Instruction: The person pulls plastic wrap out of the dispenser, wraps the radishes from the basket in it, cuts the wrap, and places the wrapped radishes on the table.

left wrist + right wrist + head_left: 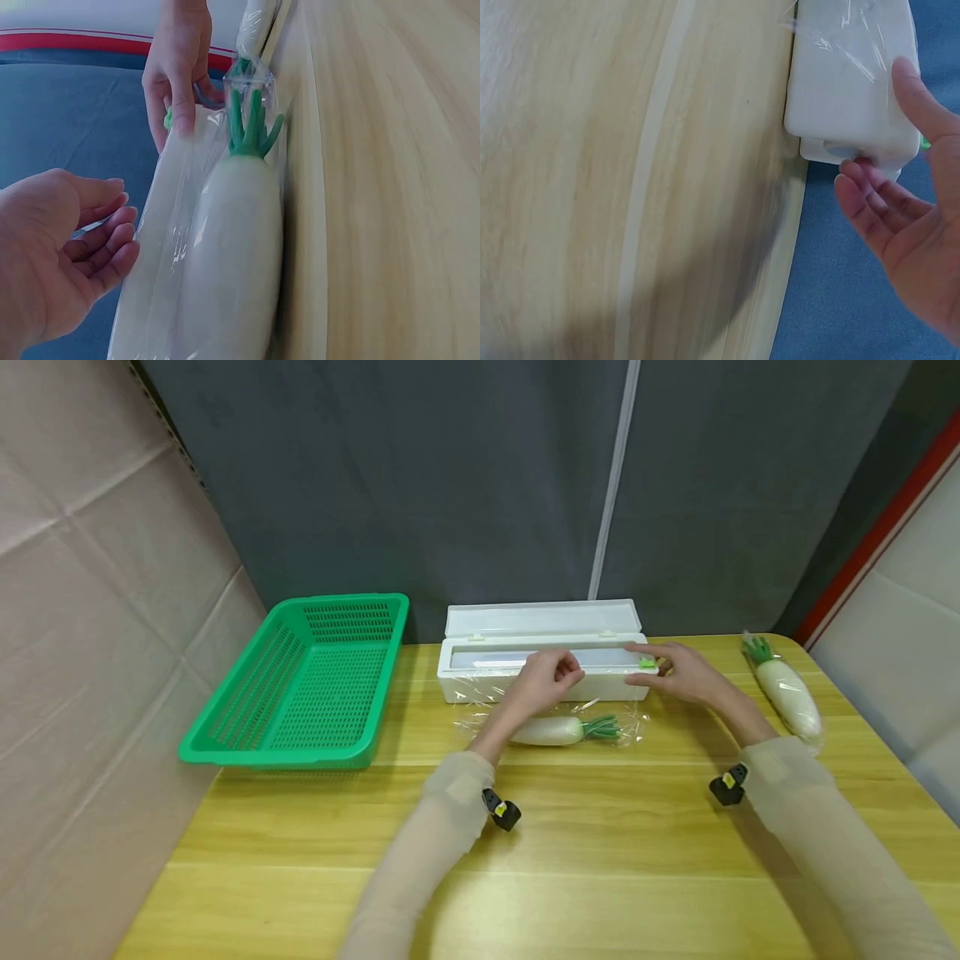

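A white cling film box (543,685) with its lid raised stands at the back of the table. Clear film (480,689) hangs down its front and spreads over a white radish (551,732) with green stalks lying before it. My left hand (543,681) hovers at the box's front edge; in the left wrist view its fingers (112,247) bend loosely around nothing. At the box's right end, my right hand (686,672) grips it, thumb on the front and fingers round the end. A green slider (647,664) sits beside that hand.
To the left stands a green plastic basket (367,739) with slotted sides. Another radish (787,697), wrapped in film, lies at the right edge of the wooden table (600,877). A dark grey curtain (450,485) hangs behind the box.
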The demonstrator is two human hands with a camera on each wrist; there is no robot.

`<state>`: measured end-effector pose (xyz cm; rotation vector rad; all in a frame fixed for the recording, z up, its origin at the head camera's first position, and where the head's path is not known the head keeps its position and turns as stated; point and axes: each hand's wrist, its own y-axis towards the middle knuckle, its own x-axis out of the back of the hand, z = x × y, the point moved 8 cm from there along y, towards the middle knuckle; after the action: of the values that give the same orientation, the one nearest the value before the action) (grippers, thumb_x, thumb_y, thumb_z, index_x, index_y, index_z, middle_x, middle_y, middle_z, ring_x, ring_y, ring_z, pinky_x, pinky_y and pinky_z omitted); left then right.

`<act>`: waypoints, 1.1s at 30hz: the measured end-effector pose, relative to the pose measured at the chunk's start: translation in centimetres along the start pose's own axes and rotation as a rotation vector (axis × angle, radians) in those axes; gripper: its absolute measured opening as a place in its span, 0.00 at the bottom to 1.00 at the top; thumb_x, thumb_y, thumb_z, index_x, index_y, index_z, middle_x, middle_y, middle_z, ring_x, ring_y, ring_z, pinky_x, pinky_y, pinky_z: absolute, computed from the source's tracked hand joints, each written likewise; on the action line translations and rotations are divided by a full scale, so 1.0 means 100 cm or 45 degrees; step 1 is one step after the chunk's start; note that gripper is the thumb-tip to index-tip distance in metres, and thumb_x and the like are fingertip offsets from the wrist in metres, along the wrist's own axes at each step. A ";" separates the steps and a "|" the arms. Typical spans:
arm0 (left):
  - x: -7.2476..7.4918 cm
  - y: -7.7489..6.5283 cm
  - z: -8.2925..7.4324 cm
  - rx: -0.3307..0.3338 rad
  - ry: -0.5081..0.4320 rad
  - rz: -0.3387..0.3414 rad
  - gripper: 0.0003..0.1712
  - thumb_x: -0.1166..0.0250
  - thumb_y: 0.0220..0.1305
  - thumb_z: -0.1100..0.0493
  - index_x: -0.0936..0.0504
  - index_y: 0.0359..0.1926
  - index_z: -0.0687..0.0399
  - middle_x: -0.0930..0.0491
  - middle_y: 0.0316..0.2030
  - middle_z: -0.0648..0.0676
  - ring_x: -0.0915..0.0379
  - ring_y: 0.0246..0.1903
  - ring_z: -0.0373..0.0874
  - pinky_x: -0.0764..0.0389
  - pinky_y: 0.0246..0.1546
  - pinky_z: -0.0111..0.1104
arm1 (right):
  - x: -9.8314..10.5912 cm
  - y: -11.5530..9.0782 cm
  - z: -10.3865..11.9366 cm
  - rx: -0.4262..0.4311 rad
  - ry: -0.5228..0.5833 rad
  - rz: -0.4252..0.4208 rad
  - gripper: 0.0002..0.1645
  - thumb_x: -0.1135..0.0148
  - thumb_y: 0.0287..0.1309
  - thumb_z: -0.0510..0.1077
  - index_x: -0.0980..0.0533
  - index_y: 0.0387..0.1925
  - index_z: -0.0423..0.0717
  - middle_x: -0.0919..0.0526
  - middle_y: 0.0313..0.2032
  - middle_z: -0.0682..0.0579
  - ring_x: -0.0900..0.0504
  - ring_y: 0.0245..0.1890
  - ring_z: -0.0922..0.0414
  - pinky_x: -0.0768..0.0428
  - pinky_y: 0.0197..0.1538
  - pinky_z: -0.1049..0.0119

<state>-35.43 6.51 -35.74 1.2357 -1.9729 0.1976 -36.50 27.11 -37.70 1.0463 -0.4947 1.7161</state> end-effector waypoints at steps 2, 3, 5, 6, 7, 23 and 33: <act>-0.005 0.005 -0.005 -0.023 0.022 0.017 0.07 0.36 0.71 0.61 0.17 0.41 0.62 0.19 0.33 0.52 0.25 0.32 0.39 0.24 0.35 0.21 | 0.000 0.000 -0.001 -0.017 0.004 0.002 0.39 0.30 0.63 0.53 0.31 0.71 0.43 0.20 0.53 0.35 0.30 0.22 0.55 0.30 0.26 0.64; -0.008 0.007 -0.008 -0.037 0.039 0.025 0.07 0.36 0.71 0.61 0.17 0.41 0.62 0.19 0.33 0.52 0.25 0.33 0.39 0.25 0.36 0.21 | 0.000 0.000 -0.002 -0.026 0.003 0.000 0.39 0.30 0.63 0.53 0.31 0.71 0.44 0.19 0.49 0.37 0.31 0.20 0.56 0.31 0.25 0.64; -0.014 0.013 -0.013 -0.065 0.080 0.032 0.08 0.35 0.71 0.60 0.17 0.42 0.62 0.19 0.34 0.52 0.25 0.33 0.39 0.26 0.36 0.20 | 0.000 0.000 -0.005 -0.043 0.000 -0.002 0.40 0.30 0.63 0.55 0.30 0.71 0.46 0.20 0.41 0.40 0.34 0.19 0.57 0.33 0.24 0.65; -0.017 0.016 -0.014 -0.077 0.101 0.034 0.08 0.35 0.71 0.60 0.17 0.43 0.61 0.19 0.34 0.52 0.25 0.34 0.38 0.27 0.37 0.20 | 0.000 0.000 -0.006 -0.052 0.004 -0.005 0.40 0.30 0.62 0.55 0.30 0.71 0.46 0.21 0.35 0.42 0.35 0.18 0.58 0.34 0.23 0.65; -0.019 0.019 -0.016 -0.088 0.124 0.034 0.08 0.35 0.71 0.60 0.17 0.44 0.61 0.19 0.35 0.52 0.26 0.34 0.38 0.27 0.37 0.20 | 0.000 0.000 -0.007 -0.056 0.002 -0.008 0.40 0.30 0.62 0.55 0.30 0.71 0.46 0.23 0.30 0.44 0.36 0.17 0.58 0.35 0.22 0.66; -0.061 0.059 -0.040 -0.164 0.519 0.095 0.14 0.39 0.74 0.53 0.16 0.53 0.54 0.21 0.41 0.48 0.25 0.39 0.36 0.25 0.40 0.23 | 0.002 -0.002 -0.007 -0.038 -0.012 -0.043 0.36 0.29 0.63 0.49 0.28 0.68 0.39 0.23 0.33 0.44 0.30 0.24 0.54 0.33 0.26 0.66; -0.073 0.068 -0.042 -0.148 0.618 0.081 0.14 0.40 0.74 0.46 0.17 0.48 0.48 0.22 0.42 0.45 0.25 0.33 0.34 0.25 0.32 0.25 | 0.003 0.000 -0.011 -0.023 0.001 -0.072 0.24 0.27 0.60 0.43 0.21 0.55 0.39 0.20 0.34 0.44 0.23 0.29 0.51 0.28 0.29 0.66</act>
<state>-37.12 17.17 -36.06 0.9436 -1.5777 0.3723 -37.00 28.02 -38.05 1.0375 -0.4748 1.6596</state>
